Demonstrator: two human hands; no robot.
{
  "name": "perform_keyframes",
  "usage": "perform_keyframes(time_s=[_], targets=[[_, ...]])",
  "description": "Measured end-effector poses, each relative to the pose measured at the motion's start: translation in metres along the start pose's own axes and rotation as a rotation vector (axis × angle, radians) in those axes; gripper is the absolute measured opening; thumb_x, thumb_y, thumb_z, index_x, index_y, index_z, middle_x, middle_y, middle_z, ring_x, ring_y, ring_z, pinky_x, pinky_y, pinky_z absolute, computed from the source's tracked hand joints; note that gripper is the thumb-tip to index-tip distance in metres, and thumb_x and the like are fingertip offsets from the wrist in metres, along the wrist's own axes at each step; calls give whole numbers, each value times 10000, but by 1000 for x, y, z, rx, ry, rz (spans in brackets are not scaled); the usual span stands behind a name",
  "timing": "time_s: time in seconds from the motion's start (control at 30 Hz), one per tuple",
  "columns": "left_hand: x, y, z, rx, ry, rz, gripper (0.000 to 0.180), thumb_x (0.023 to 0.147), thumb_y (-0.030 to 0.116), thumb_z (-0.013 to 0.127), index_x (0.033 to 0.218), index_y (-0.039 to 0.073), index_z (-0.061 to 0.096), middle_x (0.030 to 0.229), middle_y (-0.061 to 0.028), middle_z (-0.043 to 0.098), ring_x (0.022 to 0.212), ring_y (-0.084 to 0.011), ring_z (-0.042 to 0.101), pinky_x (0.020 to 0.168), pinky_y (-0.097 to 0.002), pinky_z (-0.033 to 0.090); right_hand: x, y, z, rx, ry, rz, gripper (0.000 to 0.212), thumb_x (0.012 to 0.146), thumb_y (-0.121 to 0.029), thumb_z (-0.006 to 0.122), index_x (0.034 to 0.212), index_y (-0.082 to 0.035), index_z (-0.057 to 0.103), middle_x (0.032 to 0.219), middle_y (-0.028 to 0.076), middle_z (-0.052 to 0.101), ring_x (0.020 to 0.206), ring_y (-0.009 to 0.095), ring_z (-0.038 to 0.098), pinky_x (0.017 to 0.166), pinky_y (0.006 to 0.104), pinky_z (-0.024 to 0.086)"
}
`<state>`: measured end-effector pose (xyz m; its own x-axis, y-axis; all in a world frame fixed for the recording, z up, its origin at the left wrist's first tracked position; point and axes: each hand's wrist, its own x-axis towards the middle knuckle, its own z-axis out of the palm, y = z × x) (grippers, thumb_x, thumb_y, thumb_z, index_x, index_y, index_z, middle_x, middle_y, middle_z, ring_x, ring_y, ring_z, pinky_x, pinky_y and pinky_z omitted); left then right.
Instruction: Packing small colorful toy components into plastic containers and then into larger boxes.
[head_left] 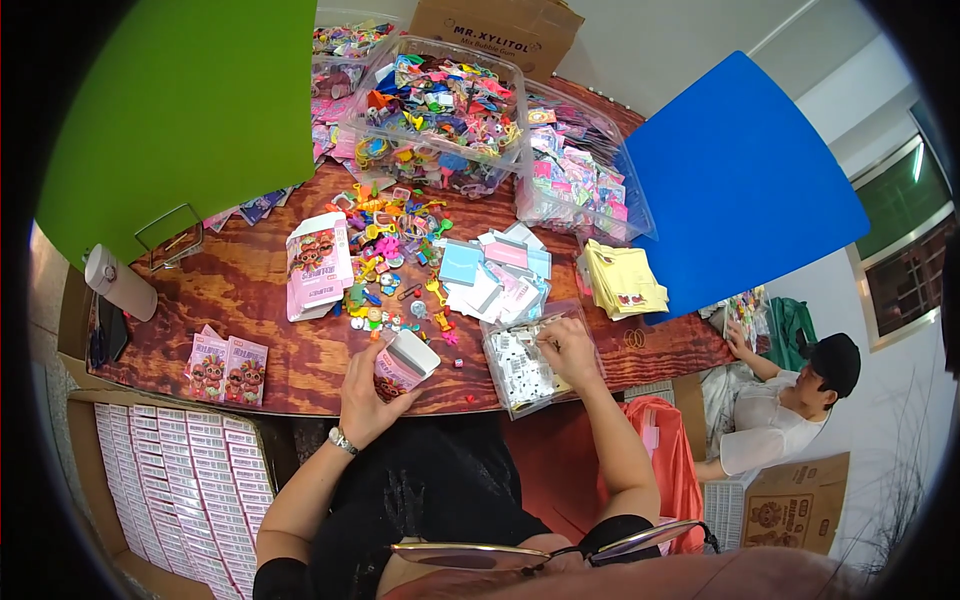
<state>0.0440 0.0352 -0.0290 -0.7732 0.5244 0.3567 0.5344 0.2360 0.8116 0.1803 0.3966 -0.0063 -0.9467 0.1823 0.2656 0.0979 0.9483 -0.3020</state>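
My left hand point(366, 398) is wrapped round a small pink printed box point(398, 372), its white end flap turned up toward me, just above the table's near edge. My right hand point(568, 354) is over the right part of a clear plastic tray point(487, 352) of small white pieces. Its fingers are pinched together, and whatever they hold is too small or hidden to name. Beyond the box spreads a pile of small colourful plastic toys point(385, 245). Behind the tray lie loose white, blue and pink cards point(461, 262).
Flattened pink boxes point(316, 270) and upright pink packs point(246, 371) are at left, near a bottle point(128, 283). Yellow packets point(622, 280) lie right. Clear bins point(520, 110) of trinkets stand behind. A carton of stacked boxes point(185, 480) sits below; another person point(785, 405) works at right.
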Motion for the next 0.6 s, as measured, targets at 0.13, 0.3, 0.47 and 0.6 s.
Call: perform_keyframes(time_s=[0.13, 0.3, 0.47, 0.6], targets=[[1, 0, 2, 21, -3, -19, 863, 676, 196, 904, 1403, 46, 464, 1239, -186, 591, 1139, -362, 598, 963, -435, 498, 6, -2, -10, 590, 25, 383, 119, 876, -15, 691, 993, -24, 667, 910, 39, 702, 839, 133, 660, 710, 290, 522], [7, 6, 8, 37, 24, 39, 829, 680, 222, 905, 1362, 32, 473, 1224, -204, 609, 1113, -390, 600, 943, -466, 495, 28, -41, -29, 896, -9, 498, 167, 942, -14, 654, 1105, 15, 632, 973, 35, 686, 800, 74, 644, 657, 220, 501], [5, 4, 10, 5, -5, 19, 872, 680, 248, 907, 1406, 42, 467, 1274, -203, 595, 1169, -378, 590, 984, -452, 488, 23, -32, -24, 544, -22, 321, 105, 944, -25, 650, 1041, 11, 666, 979, 53, 682, 818, 80, 660, 663, 228, 504], [5, 2, 9, -2, -13, 22, 876, 677, 249, 908, 1404, 39, 468, 1269, -203, 597, 1160, -378, 593, 984, -452, 487, 10, -24, -17, 407, -27, 286, 85, 943, -33, 652, 1015, 12, 657, 982, 59, 681, 819, 90, 663, 683, 241, 511]])
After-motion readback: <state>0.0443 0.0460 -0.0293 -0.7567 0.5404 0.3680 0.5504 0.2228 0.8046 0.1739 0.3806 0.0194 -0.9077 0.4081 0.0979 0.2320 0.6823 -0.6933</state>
